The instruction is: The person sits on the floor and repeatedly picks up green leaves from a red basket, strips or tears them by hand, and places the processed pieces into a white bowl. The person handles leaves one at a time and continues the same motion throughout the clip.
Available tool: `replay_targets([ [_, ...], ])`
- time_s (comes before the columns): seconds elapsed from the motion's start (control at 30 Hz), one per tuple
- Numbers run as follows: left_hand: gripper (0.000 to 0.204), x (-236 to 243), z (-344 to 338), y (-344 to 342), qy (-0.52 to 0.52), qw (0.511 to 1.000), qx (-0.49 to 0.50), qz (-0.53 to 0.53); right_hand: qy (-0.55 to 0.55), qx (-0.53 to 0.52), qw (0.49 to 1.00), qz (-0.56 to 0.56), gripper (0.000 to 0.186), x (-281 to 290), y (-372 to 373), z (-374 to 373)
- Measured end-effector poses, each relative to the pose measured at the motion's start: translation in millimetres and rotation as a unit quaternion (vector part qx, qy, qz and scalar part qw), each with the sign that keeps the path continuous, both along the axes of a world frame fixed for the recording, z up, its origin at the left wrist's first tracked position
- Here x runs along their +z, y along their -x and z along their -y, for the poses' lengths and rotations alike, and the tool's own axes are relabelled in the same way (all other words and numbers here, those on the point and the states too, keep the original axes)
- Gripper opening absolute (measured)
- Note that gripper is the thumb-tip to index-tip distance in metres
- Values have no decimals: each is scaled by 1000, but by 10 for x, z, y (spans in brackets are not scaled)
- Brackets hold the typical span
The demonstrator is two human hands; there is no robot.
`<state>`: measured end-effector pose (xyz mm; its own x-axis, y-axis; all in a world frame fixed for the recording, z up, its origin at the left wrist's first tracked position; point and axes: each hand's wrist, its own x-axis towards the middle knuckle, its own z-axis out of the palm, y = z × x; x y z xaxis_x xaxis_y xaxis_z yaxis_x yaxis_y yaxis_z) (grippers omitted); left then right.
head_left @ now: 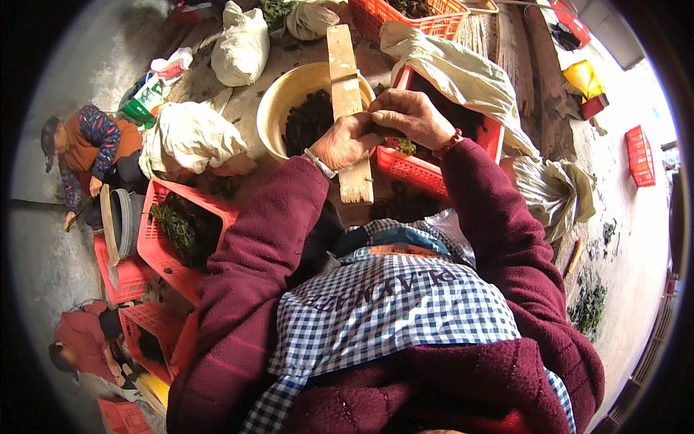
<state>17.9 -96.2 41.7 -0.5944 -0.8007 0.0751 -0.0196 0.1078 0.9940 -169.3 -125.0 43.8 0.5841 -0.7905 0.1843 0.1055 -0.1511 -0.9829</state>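
Note:
My left hand [341,143] and my right hand [418,119] meet over a wooden plank [356,181] that lies across a yellow basin [269,119]. Between them is a small dark green strip [388,132], which looks like seaweed; fingers of both hands are closed on it. My left wrist rests at the plank, while the right hand is over the edge of a red basket [413,173]. Dark leafy seaweed [307,123] fills part of the basin. My fingers hide some of the strip.
Pale cloth sacks [242,47] stand around the basin. Red crates [155,246] with dark greens are at my left, where two people [94,152] sit working. Cloth [463,72] drapes the right basket. Greens [589,307] lie on the floor at right.

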Motion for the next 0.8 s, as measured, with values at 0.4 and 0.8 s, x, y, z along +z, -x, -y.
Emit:
replay_targets([
  [0.4,15,-329,864,-442,201,930,138,274,-132,-32,980,-143,23,-753,105,795],
  [0.8,19,-1206,1823,-703,2,881,446,155,-73,-329,919,-205,23,-1625,4,1654],
])
